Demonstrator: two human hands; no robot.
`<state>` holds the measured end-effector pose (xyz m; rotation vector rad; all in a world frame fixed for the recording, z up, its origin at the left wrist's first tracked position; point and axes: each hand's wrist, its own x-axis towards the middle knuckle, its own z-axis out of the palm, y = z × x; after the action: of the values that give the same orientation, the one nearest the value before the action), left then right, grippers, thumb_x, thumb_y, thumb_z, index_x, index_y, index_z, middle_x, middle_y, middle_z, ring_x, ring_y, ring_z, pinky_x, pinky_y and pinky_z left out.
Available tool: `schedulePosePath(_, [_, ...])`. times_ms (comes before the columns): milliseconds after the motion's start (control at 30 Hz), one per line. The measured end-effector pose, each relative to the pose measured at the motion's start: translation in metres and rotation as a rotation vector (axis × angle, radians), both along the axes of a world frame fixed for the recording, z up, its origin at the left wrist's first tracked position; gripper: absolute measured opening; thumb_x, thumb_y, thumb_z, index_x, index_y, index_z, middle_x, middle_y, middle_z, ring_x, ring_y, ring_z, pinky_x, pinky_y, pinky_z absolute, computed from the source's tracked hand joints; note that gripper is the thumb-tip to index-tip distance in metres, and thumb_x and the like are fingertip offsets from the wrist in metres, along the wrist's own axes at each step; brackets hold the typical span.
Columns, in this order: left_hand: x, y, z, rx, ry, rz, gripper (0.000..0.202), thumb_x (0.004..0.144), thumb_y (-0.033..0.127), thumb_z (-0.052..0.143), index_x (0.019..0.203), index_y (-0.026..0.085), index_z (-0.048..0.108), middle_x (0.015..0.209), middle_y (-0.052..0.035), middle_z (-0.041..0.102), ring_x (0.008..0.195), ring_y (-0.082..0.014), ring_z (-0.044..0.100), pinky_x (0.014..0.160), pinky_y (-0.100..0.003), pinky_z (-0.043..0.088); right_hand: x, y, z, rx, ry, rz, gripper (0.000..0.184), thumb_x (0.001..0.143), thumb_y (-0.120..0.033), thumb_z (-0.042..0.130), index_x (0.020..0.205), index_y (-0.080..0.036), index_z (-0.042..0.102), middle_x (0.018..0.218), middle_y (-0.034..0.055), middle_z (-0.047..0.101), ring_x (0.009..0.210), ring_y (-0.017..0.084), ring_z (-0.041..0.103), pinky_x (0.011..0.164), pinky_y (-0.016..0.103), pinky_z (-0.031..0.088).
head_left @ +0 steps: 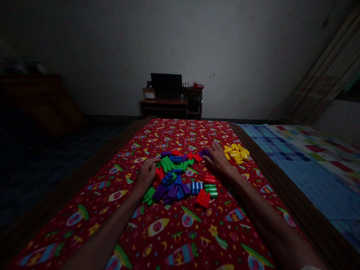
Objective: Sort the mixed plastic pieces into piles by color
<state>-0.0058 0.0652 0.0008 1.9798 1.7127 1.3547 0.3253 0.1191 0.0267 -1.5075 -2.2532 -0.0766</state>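
A mixed pile of plastic toy blocks (176, 182) in green, blue, purple and red lies on a red patterned cloth (157, 227). My left hand (147, 173) rests at the pile's left side, its fingers stretched toward the green blocks (166, 164); nothing shows in its grasp. At the far right of the pile, my right hand (217, 158) has its thumb and fingers apart beside a purple block (204, 153). Just right of that hand sits a separate heap of yellow blocks (236, 153). Red blocks (203, 198) and striped-looking green blocks (210, 190) lie at the pile's near right.
The cloth covers a long surface with dark brown edges (244, 137). Beyond it, a small desk (163, 101) with a dark monitor (167, 83) stands against the wall. Checked bedding (292, 161) spreads on the right, and a wooden cabinet (39, 101) is dim on the left.
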Motion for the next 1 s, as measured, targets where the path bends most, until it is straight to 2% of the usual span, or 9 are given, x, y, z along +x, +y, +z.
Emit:
schedulePosePath(67, [0.000,0.001,-0.001,0.004,-0.004,-0.005,0.039,0.083,0.035,0.035,0.093,0.017,0.069,0.108,-0.0108,0.069,0.106,-0.0243,0.062,0.099,-0.041,0.048,-0.006,0.002,-0.008,-0.041,-0.058,-0.061,0.051,0.093,-0.043,0.049,0.141,-0.024,0.047,0.147,0.0175,0.041,0.136,0.033,0.035,0.107,0.051,0.029])
schedulePosePath(167, [-0.001,0.001,-0.002,0.006,-0.006,-0.002,0.037,0.082,0.033,0.036,0.092,0.019,0.068,0.108,-0.0094,0.069,0.105,-0.0236,0.062,0.099,-0.040,0.048,-0.013,0.008,-0.015,-0.079,-0.085,-0.111,0.048,0.096,-0.047,0.041,0.139,-0.027,0.049,0.144,0.0169,0.043,0.134,0.033,0.037,0.105,0.052,0.030])
schedulePosePath(400, [0.000,0.000,-0.002,0.004,-0.017,0.007,0.038,0.083,0.034,0.036,0.093,0.018,0.069,0.109,-0.0095,0.069,0.105,-0.0228,0.062,0.097,-0.039,0.048,-0.019,0.033,-0.013,-0.073,-0.037,-0.135,0.048,0.094,-0.046,0.045,0.136,-0.022,0.050,0.130,0.0173,0.052,0.123,0.030,0.043,0.101,0.051,0.033])
schedulePosePath(600, [0.001,-0.001,-0.001,0.004,-0.032,0.013,0.037,0.081,0.035,0.038,0.090,0.020,0.070,0.106,-0.0079,0.070,0.102,-0.0225,0.063,0.094,-0.038,0.050,-0.024,0.056,-0.014,-0.093,-0.017,-0.235,0.047,0.095,-0.042,0.043,0.134,-0.018,0.050,0.135,0.0206,0.049,0.126,0.035,0.042,0.102,0.059,0.029])
schedulePosePath(733, [0.001,-0.001,0.000,0.006,-0.037,0.011,0.038,0.081,0.035,0.037,0.091,0.019,0.070,0.108,-0.0082,0.070,0.102,-0.0226,0.063,0.096,-0.038,0.049,-0.025,0.057,-0.013,-0.053,0.030,-0.235,0.047,0.094,-0.040,0.045,0.134,-0.018,0.051,0.137,0.0214,0.048,0.129,0.036,0.040,0.103,0.061,0.027])
schedulePosePath(800, [0.001,-0.001,0.000,0.001,-0.034,0.007,0.037,0.082,0.034,0.037,0.091,0.020,0.071,0.108,-0.0077,0.070,0.103,-0.0223,0.062,0.097,-0.038,0.048,-0.027,0.052,-0.007,0.022,0.079,-0.201,0.045,0.093,-0.037,0.047,0.134,-0.018,0.052,0.139,0.0206,0.048,0.131,0.035,0.039,0.104,0.060,0.026])
schedulePosePath(867, [0.001,-0.002,0.000,-0.010,-0.028,0.008,0.037,0.082,0.033,0.037,0.092,0.020,0.070,0.108,-0.0074,0.070,0.103,-0.0222,0.062,0.097,-0.037,0.048,-0.034,0.044,0.003,0.069,0.144,-0.089,0.038,0.093,-0.032,0.047,0.126,-0.017,0.059,0.133,0.0184,0.056,0.125,0.030,0.047,0.104,0.050,0.030])
schedulePosePath(933, [0.001,-0.002,0.000,-0.023,-0.019,0.008,0.037,0.082,0.033,0.038,0.093,0.020,0.070,0.109,-0.0075,0.070,0.105,-0.0222,0.062,0.098,-0.037,0.048,-0.046,0.034,0.017,0.014,0.217,0.090,0.031,0.094,-0.028,0.045,0.113,-0.016,0.067,0.115,0.0145,0.067,0.107,0.024,0.060,0.094,0.036,0.040])
schedulePosePath(1000, [0.000,-0.002,0.001,-0.027,-0.009,0.010,0.037,0.083,0.033,0.037,0.094,0.019,0.070,0.109,-0.0076,0.069,0.105,-0.0222,0.062,0.098,-0.038,0.048,-0.061,0.022,0.030,-0.122,0.253,0.306,0.029,0.093,-0.024,0.045,0.105,-0.016,0.070,0.097,0.0093,0.072,0.086,0.018,0.064,0.076,0.025,0.043])
